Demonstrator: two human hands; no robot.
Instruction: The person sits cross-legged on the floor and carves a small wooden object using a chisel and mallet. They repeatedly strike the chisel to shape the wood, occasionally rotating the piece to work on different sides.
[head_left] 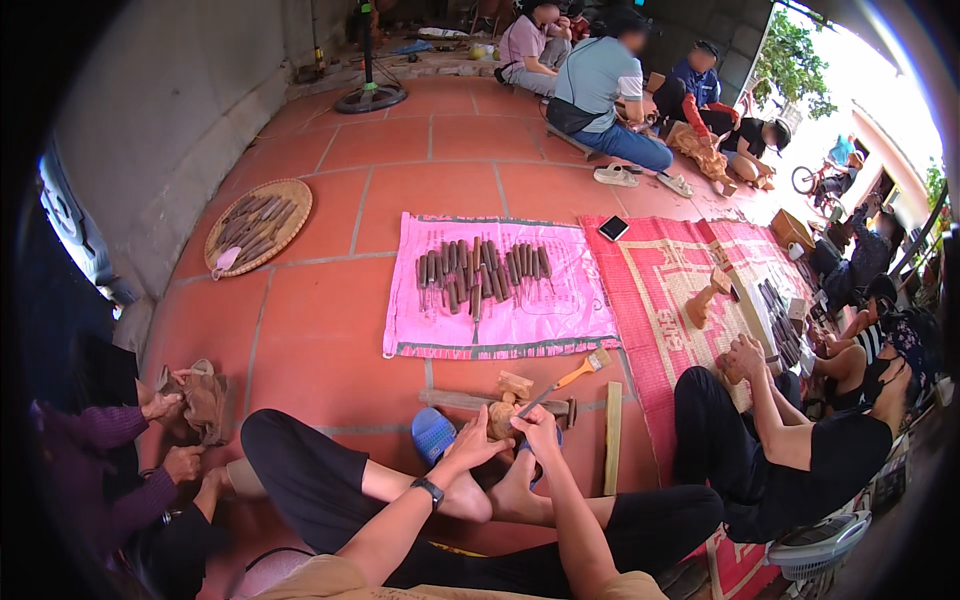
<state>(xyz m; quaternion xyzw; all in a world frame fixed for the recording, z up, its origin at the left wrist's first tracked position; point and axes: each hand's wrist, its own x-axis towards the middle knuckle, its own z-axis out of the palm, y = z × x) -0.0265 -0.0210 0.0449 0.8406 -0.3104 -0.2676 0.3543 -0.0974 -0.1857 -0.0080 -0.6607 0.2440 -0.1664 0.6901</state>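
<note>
1. Two hands meet over a small wooden carving [499, 420] that sits on the tiled floor [330, 320] between the person's bare feet.
2. Left hand [472, 447] rests its fingers against the carving's side, steadying it.
3. Right hand [538, 425] has its fingers closed around a chisel [540, 398] whose tip touches the carving.
4. A pink mat [420, 330] with rows of chisels lies just beyond, and a brush [583, 371] lies near it.

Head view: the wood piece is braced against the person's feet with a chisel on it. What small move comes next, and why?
Probably a short push of the chisel along the wood piece. The right hand grips the tool with its tip at the wood, while the left hand steadies the piece from the side.
</note>
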